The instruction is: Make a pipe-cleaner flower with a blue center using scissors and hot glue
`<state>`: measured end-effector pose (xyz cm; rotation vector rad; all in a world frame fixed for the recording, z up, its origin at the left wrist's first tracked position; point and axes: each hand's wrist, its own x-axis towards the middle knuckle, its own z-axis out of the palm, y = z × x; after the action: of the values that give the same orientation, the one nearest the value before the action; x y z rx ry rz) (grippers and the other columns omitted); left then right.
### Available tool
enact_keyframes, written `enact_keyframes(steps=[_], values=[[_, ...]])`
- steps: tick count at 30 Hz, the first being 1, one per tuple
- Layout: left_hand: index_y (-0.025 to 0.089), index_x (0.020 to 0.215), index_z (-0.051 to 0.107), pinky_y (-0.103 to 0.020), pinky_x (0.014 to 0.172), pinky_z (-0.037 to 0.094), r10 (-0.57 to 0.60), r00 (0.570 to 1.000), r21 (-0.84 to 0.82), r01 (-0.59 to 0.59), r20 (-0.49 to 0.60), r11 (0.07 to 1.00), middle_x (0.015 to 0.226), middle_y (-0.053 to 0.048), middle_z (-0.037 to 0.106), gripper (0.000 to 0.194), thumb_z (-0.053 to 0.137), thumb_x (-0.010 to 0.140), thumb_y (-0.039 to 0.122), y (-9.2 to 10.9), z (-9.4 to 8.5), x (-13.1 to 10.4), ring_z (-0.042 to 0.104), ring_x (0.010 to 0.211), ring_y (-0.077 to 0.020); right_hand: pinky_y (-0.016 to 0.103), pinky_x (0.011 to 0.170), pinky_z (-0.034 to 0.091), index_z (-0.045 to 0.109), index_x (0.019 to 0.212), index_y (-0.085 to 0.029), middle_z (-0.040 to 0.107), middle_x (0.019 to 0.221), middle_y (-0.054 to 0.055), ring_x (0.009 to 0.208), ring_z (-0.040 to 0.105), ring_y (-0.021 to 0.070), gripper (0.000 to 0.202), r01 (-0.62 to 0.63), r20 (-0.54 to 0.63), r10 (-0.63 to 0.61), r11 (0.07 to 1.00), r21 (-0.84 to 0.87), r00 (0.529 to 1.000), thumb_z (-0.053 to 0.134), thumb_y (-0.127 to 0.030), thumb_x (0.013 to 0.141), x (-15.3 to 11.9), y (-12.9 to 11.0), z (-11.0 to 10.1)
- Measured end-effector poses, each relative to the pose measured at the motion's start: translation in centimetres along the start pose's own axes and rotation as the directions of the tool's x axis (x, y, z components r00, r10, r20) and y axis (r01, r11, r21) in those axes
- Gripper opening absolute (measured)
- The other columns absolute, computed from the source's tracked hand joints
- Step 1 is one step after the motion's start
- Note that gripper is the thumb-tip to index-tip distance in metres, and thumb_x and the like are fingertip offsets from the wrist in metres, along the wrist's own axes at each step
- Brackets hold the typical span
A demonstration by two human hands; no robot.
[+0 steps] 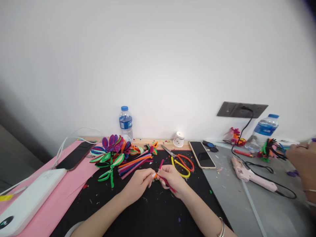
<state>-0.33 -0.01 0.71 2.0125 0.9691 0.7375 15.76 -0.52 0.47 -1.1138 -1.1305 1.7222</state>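
My left hand (139, 182) and my right hand (172, 179) meet over a black mat (158, 210), both pinching a magenta pipe cleaner (161, 164) that sticks up between the fingers and runs down under my right palm. A small orange bit shows at my left fingertips. Just beyond my hands lies a bundle of straight coloured pipe cleaners (134, 163). Left of it sit finished pipe-cleaner flowers with green leaves (111, 154). Scissors with orange and yellow handles (181, 162) lie open right of my right hand.
A phone (201, 154) lies by the scissors, a pink glue gun (251, 174) with black cord to the right. Water bottles (125, 123) (263, 131) stand at the wall, beside a small white cup (178, 139). Another person's hand (302, 161) works at far right. A power bank (32, 197) and dark phone (75, 155) lie on pink sheet.
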Motion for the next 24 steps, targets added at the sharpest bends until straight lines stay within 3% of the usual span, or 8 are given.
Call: enact_keyframes(steps=[8, 13, 19, 24], values=[[0.015, 0.070, 0.053, -0.021, 0.047, 0.025, -0.160, 0.986, -0.255, 0.168, 0.050, 0.952, 0.051, 0.004, 0.040, 0.036, 0.036, 0.083, 0.044, -0.3, 0.3, 0.1, 0.034, 0.048, -0.0095, 0.018, 0.031, 0.013, 0.047, 0.055, -0.016, 0.047, 0.039, -0.005, 0.029, 0.029, 0.0034, 0.030, -0.004, -0.007, 0.004, 1.000, 0.030, 1.000, 0.059, -0.038, 0.070, -0.3, -0.2, -0.3], [0.015, 0.071, 0.053, -0.020, 0.045, 0.021, -0.189, 0.978, -0.293, 0.207, 0.089, 0.933, 0.052, 0.005, 0.038, 0.035, 0.040, 0.082, 0.045, -0.6, 0.5, 0.0, 0.029, 0.046, -0.0080, 0.018, 0.031, 0.014, 0.048, 0.054, -0.016, 0.047, 0.039, -0.005, 0.029, 0.028, 0.0033, 0.027, 0.007, 0.025, -0.008, 0.998, 0.062, 1.000, 0.058, -0.035, 0.071, -0.3, -0.2, -0.2], [0.015, 0.068, 0.054, -0.021, 0.053, 0.029, -0.124, 0.988, -0.233, 0.141, 0.088, 0.962, 0.052, 0.004, 0.041, 0.032, 0.040, 0.083, 0.040, -0.4, 0.4, 0.0, 0.037, 0.052, -0.0098, 0.017, 0.031, 0.016, 0.046, 0.051, -0.016, 0.044, 0.036, -0.007, 0.029, 0.030, 0.0033, 0.023, 0.020, 0.005, -0.021, 0.999, 0.035, 1.000, 0.056, -0.027, 0.070, -0.5, -0.5, 0.3], [0.017, 0.072, 0.059, -0.022, 0.056, 0.032, -0.045, 0.999, -0.017, 0.046, 0.028, 0.999, 0.058, 0.001, 0.049, 0.031, 0.037, 0.085, 0.034, 0.0, 0.2, -0.1, 0.044, 0.056, -0.0125, 0.017, 0.030, 0.012, 0.045, 0.048, -0.016, 0.039, 0.032, -0.008, 0.027, 0.022, 0.0019, 0.017, -0.028, -0.055, 0.033, 0.995, 0.099, 0.998, 0.051, -0.016, 0.064, -0.6, -0.6, 0.8]])
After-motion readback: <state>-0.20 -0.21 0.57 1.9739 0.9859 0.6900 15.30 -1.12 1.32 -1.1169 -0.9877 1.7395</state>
